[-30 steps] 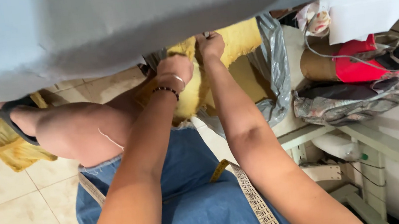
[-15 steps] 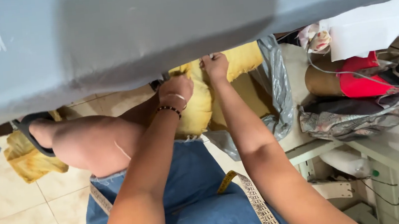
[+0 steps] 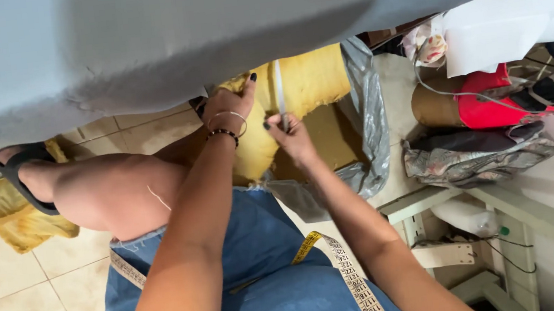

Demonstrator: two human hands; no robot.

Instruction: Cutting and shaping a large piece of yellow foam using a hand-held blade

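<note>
My left hand (image 3: 228, 105) rests on a bundle of yellow fabric (image 3: 306, 79) just under the edge of the grey table top (image 3: 206, 24), fingers bent over the cloth. Close beside it, my right hand (image 3: 288, 133) pinches a thin white strip (image 3: 279, 86) that runs up against the yellow fabric. A grey plastic bag (image 3: 366, 117) wraps the fabric's right side. My crossed leg (image 3: 115, 195) and blue denim skirt (image 3: 257, 283) fill the foreground, with a yellow measuring tape (image 3: 346, 276) draped over the lap.
A second yellow cloth (image 3: 20, 219) lies on the tiled floor at left. To the right stand a cardboard roll with red fabric (image 3: 486, 100), a patterned grey bag (image 3: 478, 153), white paper (image 3: 505, 25), cables and a white table frame (image 3: 477, 202).
The view has tilted down and both hands have dropped a little lower. My right hand has taken hold of the thin white strip, which was not visible earlier.
</note>
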